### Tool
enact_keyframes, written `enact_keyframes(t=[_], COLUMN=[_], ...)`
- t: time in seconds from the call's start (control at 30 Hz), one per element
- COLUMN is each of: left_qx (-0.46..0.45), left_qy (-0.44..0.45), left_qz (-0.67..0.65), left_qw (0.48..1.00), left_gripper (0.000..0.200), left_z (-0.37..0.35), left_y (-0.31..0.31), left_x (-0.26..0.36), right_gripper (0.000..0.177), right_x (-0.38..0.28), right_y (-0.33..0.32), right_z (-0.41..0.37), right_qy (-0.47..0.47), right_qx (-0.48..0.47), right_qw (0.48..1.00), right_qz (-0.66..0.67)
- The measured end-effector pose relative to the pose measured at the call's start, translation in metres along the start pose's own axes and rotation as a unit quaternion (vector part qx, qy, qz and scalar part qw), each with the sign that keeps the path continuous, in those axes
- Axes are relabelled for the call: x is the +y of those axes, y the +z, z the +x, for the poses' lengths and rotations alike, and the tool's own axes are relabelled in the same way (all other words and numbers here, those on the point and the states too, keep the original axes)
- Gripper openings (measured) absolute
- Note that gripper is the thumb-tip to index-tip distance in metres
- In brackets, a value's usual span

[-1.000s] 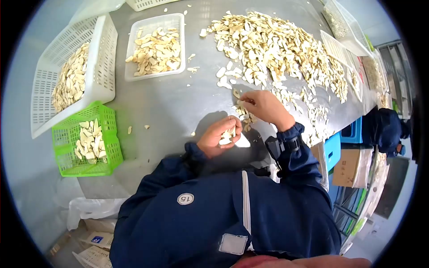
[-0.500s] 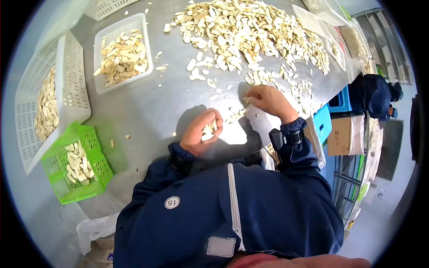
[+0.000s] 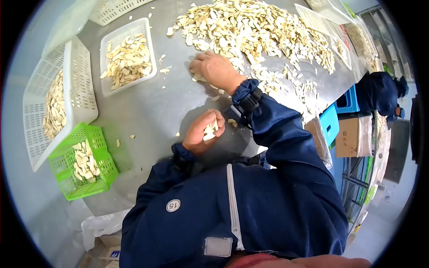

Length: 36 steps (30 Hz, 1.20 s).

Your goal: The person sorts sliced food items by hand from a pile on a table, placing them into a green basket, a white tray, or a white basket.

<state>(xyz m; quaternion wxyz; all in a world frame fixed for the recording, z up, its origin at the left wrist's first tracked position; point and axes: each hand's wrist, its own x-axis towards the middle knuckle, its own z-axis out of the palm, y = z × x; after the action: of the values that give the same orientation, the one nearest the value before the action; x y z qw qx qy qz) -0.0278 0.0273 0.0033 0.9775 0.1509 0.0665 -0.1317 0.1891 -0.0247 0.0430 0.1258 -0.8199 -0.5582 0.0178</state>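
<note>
My left hand [image 3: 204,131] is curled, palm up, around several pale dried slices [image 3: 210,130] that show between thumb and fingers. Just above the metal table, my right hand [image 3: 216,70] reaches left with its back toward me and its fingers bent down but apart. Loose slices lie under and beside its fingertips; their undersides are hidden. Beyond it spreads a large heap of cream slices with tan edges [image 3: 250,31]. A few small pieces lie near my left hand's fingers.
A clear plastic tub [image 3: 105,85] with slices stands at the left. Beside it are a white perforated basket [image 3: 81,85] and a green basket [image 3: 107,163], both holding slices. At the right are a blue crate [image 3: 330,125], a cardboard box [image 3: 347,136] and another person in dark clothing [image 3: 376,93].
My right hand has moved left and away from me, from the small pieces at the right to the heap's near left edge. My left hand stays almost in place, still holding slices.
</note>
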Motion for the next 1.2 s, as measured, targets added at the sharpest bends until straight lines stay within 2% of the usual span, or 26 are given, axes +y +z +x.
enact_keyframes(t=[0.1,0.2,0.23,0.37,0.4,0.47,0.5,0.53,0.6,0.7,0.77,0.83,1.0,1.03,1.13,1.2], left_qx=[0.008,0.012,0.009,0.009,0.01,0.051,0.07,0.062,0.047,0.001,-0.013,-0.008,0.001,0.009,0.035,0.042], left_qy=[-0.009,-0.007,-0.011,-0.024,-0.029,-0.028,-0.029,-0.026,-0.018,-0.026,-0.031,-0.034,-0.033,-0.034,-0.021,-0.012], left_qz=[0.001,-0.011,-0.007,-0.014,-0.021,-0.033,-0.039,-0.036,-0.031,-0.057,-0.06,-0.067,-0.064,-0.065,-0.07,-0.068], left_qw=[1.0,1.0,1.0,1.0,0.999,0.998,0.996,0.997,0.998,0.998,0.998,0.997,0.997,0.997,0.997,0.997], left_gripper=[0.02,0.018,0.019,0.028,0.032,0.04,0.045,0.047,0.052,0.04,0.03,0.029,0.031,0.032,0.035,0.036], left_z=[-0.002,0.0,0.0,0.0,0.0,0.001,0.001,0.001,0.001,0.004,0.002,0.001,0.002,0.001,0.001,0.001], left_y=[0.003,-0.002,-0.003,-0.005,-0.005,0.0,0.002,0.001,-0.002,-0.009,-0.009,-0.013,-0.014,-0.011,0.002,0.005], left_x=[0.001,-0.003,-0.003,-0.003,-0.003,-0.002,-0.002,-0.002,-0.002,-0.002,-0.002,-0.004,-0.004,-0.003,-0.001,-0.001], right_gripper=[0.019,0.015,0.016,0.02,0.021,0.023,0.031,0.033,0.035,0.036,0.037,0.036,0.029,0.034,0.041,0.047], right_x=[0.011,0.001,0.003,-0.006,-0.012,-0.024,-0.031,-0.031,-0.025,-0.033,-0.035,-0.034,-0.002,-0.003,-0.029,-0.042], right_y=[0.01,-0.021,-0.023,-0.046,-0.05,-0.064,-0.073,-0.064,-0.041,-0.024,-0.011,-0.013,-0.022,-0.035,-0.057,-0.044], right_z=[-0.019,-0.053,-0.066,-0.104,-0.109,-0.117,-0.116,-0.115,-0.107,-0.104,-0.115,-0.129,-0.185,-0.192,-0.196,-0.195], right_qy=[0.019,0.121,0.114,0.223,0.212,0.184,0.176,0.163,0.106,0.016,-0.007,-0.007,0.124,0.143,0.101,0.05], right_qx=[-0.007,0.015,0.058,0.052,0.023,-0.03,-0.06,-0.023,0.08,0.102,0.084,0.083,0.124,0.107,0.091,0.046], right_qw=[0.999,0.987,0.984,0.958,0.935,0.85,0.84,0.866,0.964,0.99,0.991,0.992,0.984,0.984,0.989,0.996], right_qz=[-0.036,0.101,0.122,0.173,0.284,0.493,0.51,0.472,0.232,0.1,0.101,0.098,0.028,0.024,0.054,0.064])
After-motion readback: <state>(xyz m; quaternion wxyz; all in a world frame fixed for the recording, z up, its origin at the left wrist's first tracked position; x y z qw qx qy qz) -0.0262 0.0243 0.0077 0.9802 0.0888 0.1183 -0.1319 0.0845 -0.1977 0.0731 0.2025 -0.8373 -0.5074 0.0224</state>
